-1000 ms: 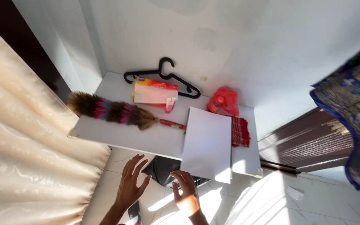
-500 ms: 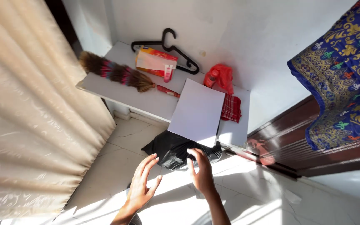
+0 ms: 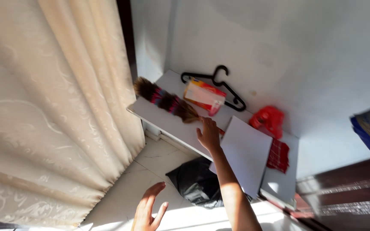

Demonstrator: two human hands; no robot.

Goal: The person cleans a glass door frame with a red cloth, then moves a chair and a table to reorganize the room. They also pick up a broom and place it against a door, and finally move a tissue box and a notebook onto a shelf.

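Our right hand (image 3: 209,133), fingers apart, reaches the feather duster (image 3: 168,101) handle on the white bench (image 3: 168,122); left hand (image 3: 147,209) open, empty. A careless nudge could push the duster off the edge.

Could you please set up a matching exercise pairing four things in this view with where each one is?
Things:
1. black hanger
2. feather duster
3. black bag
4. white board

Places:
A. on the floor below the shelf
B. sticking out over the shelf's front edge, by the red checked cloth
C. against the wall at the back of the shelf
D. along the curtain end of the shelf, its handle end at the right hand

Pairs: 1-C, 2-D, 3-A, 4-B
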